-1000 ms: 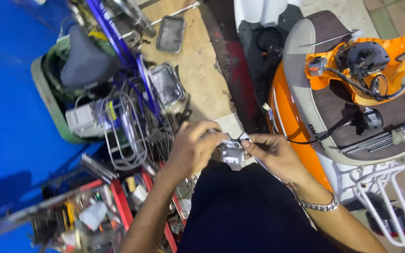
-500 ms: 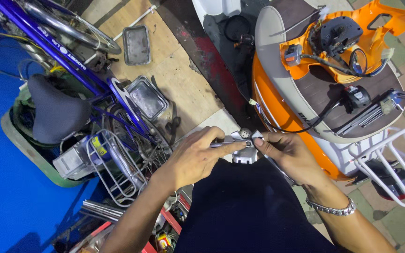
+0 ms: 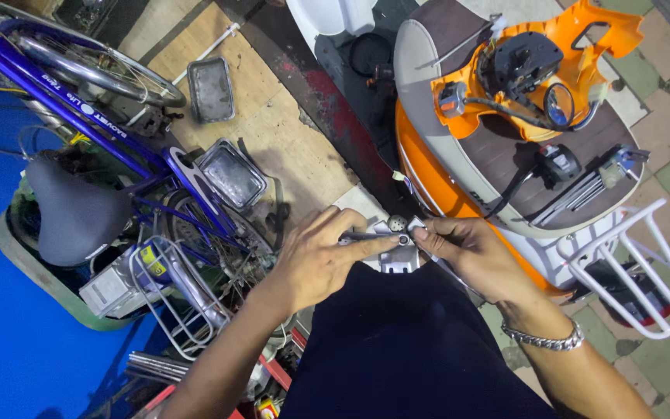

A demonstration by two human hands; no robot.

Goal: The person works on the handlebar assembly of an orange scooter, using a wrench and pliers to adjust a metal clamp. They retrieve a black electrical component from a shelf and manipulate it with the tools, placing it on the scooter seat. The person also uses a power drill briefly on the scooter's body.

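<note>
Just below the centre of our view, over our dark-clothed lap, we hold a small silver metal part between both hands. Our left hand comes in from seven o'clock, its fingers stretched across the top of the part and pinching a slim dark tool that lies flat along it. Our right hand comes in from four o'clock, with thumb and forefinger closed on the part's right end; a silver chain bracelet circles that wrist. The two hands are together, fingertips nearly touching over the part. A small round perforated piece sits at the part's top edge, but we cannot tell just what it is.

At two o'clock stands an orange scooter with a brown seat. An orange panel with a round gauge and loose cables rests on that seat. A white tubular rack juts out at three o'clock.

At ten o'clock lies a blue bicycle with a black saddle, and a silver wire carrier sits near eight o'clock. Two rectangular metal trays lie on the wooden board near eleven o'clock.
</note>
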